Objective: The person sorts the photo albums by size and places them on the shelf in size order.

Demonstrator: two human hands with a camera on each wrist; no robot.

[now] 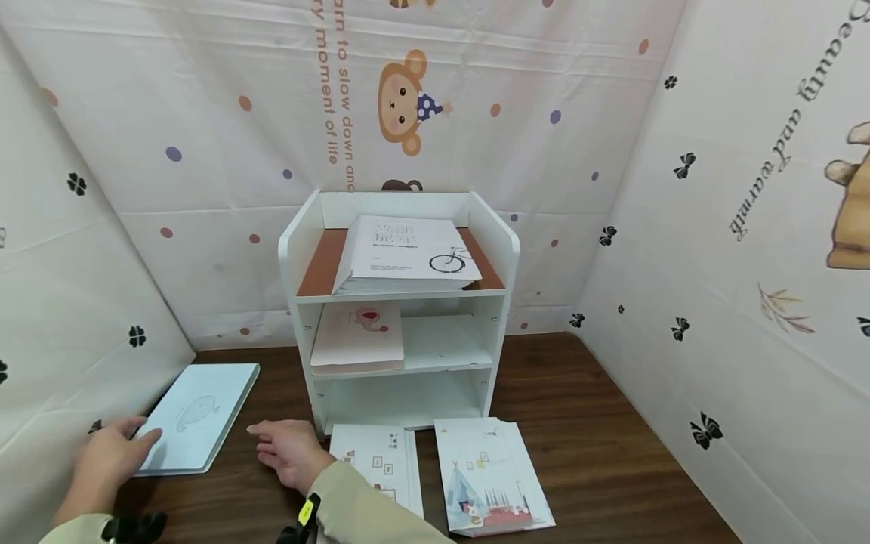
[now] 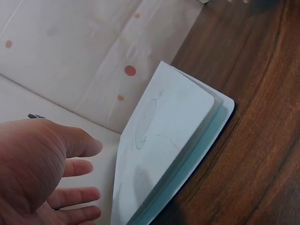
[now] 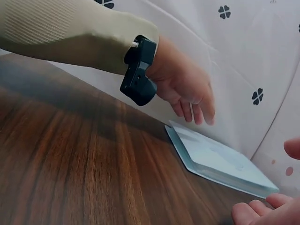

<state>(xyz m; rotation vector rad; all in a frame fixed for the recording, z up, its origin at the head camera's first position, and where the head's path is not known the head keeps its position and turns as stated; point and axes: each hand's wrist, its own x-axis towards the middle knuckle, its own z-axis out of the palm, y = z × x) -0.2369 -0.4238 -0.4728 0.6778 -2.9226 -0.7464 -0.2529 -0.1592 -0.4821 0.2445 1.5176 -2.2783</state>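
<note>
A pale blue notebook [image 1: 197,419] with a whale outline on its cover lies on the table at the left, against the wall. My left hand [image 1: 114,459] is at its near left corner, thumb and fingers spread and nothing held; in the left wrist view a gap shows between the fingers [image 2: 77,197] and the notebook [image 2: 159,136]. To the notebook's right, my right hand [image 1: 294,452] hovers over the table with loosely bent fingers, holding nothing. The right wrist view shows the left hand [image 3: 185,84] above the notebook's edge.
A white three-level shelf [image 1: 499,325] stands at the back. White booklets [image 1: 414,249] are stacked on its top, and pink notebooks [image 1: 356,340] lie on the middle level. In front are two booklet stacks, one [image 1: 381,461] partly behind my right sleeve, the other [image 1: 489,476] further right.
</note>
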